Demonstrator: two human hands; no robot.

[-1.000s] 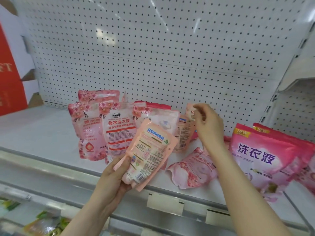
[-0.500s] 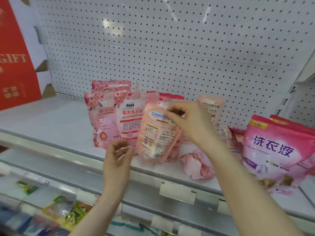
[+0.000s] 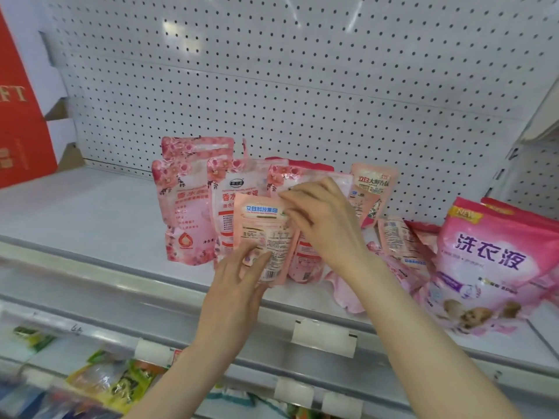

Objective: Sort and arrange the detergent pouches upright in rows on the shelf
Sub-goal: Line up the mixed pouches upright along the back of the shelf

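Small pouch [image 3: 266, 237] stands at the shelf [image 3: 90, 213] front edge, back label facing me, leaning on the upright row [image 3: 184, 207] behind it. My right hand [image 3: 323, 225] pinches its top right corner, fingers curled over the seal. My left hand [image 3: 239, 285] lies on the lower front, fingers fairly straight, steadying it. I judge it soft and floppy, liquid inside, film probably slick (bottom gusset should carry it if flattened). Best hold: the stiff top seal, other hand under the base. Squeezing the belly would likely make it buckle. One pouch [image 3: 344, 291] lies flat to the right, beside the big bag [image 3: 490, 261].
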